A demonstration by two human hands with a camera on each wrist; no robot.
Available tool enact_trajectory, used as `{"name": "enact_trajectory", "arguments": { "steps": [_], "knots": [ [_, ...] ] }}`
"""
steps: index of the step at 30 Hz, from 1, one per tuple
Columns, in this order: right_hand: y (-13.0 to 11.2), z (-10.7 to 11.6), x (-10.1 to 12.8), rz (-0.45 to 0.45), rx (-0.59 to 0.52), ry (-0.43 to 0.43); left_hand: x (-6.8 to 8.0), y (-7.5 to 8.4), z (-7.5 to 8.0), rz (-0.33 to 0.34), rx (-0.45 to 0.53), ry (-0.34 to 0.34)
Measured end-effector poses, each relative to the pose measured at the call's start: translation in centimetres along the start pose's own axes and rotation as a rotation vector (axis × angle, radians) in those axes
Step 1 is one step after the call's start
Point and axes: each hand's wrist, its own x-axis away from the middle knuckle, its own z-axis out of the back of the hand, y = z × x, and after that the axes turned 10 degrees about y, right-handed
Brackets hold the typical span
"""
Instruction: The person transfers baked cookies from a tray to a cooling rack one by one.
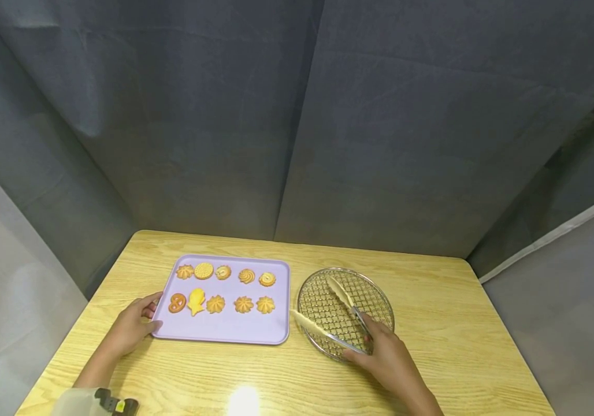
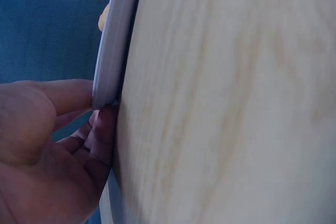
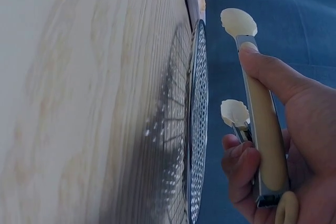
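Cookies (image 1: 243,304) lie left of the right hand (image 1: 386,353), which grips spread tongs (image 1: 323,331), while the left hand (image 1: 132,323) pinches the tray's (image 1: 219,331) left edge.

We are facing dark grey, creased curtains (image 1: 406,133) hanging behind a yellowish wood-grained surface (image 1: 442,323) with rounded far corners; lighter grey panels (image 1: 11,289) are standing at left and right, and white glare (image 1: 244,401) is shining on the wood.

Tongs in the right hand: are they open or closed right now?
Open: the tongs in the right hand have their pale tips spread wide apart, with nothing pinched between them.
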Motion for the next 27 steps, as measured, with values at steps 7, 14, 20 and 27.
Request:
{"name": "enact_trajectory", "arguments": {
  "steps": [7,14,20,27],
  "knots": [
    [-0.8,-0.6,-0.1,0.017,-0.007,-0.001,0.0,-0.1,0.0,0.001,0.003,-0.002],
    [-1.0,-1.1,-0.3,0.046,-0.001,0.001,0.0,-0.1,0.0,-0.001,0.001,0.004],
    [-1.6,-1.5,-0.4,0.041,-0.019,-0.009,0.0,0.0,0.0,-0.002,0.003,0.003],
    [-2.5,-1.9,-0.8,0.042,-0.033,-0.013,0.1,0.0,0.0,-0.008,0.003,0.006]
  ]
}}
